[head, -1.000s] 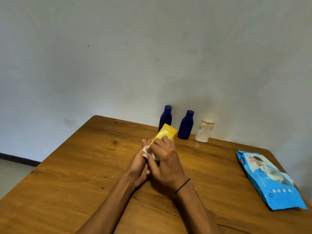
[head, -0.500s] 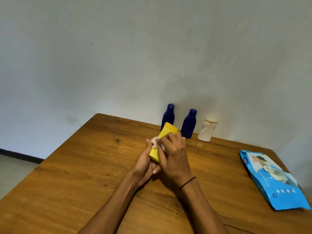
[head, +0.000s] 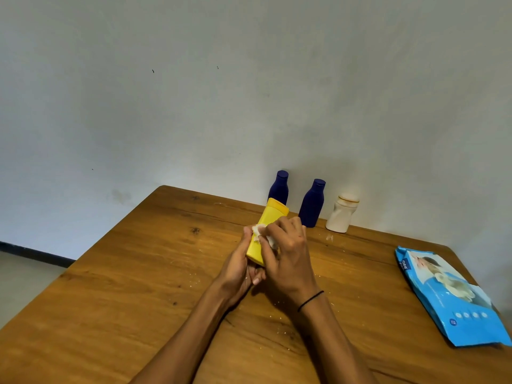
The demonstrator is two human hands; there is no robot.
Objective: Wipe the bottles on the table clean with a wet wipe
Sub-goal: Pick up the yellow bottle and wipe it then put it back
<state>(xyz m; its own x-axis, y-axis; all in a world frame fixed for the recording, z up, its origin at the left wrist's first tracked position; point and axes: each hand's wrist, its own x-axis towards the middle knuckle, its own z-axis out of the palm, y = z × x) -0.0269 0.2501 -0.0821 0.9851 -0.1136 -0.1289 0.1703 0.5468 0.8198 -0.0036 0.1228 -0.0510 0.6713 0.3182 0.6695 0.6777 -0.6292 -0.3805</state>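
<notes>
Over mid-table: left hand point(head: 238, 268) gripped yellow bottle point(head: 265, 231), tilted, off the table point(head: 138, 273) | right hand point(head: 288, 259) pinched wet wipe point(head: 261, 233) against it | beyond: two blue bottles point(head: 311, 203), white bottle point(head: 342, 214) stood, seemingly still to wipe | right: wipes pack point(head: 454, 297).

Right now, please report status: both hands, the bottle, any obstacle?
Left hand grips yellow bottle. Right hand presses wet wipe on it. Nothing in the way.
</notes>
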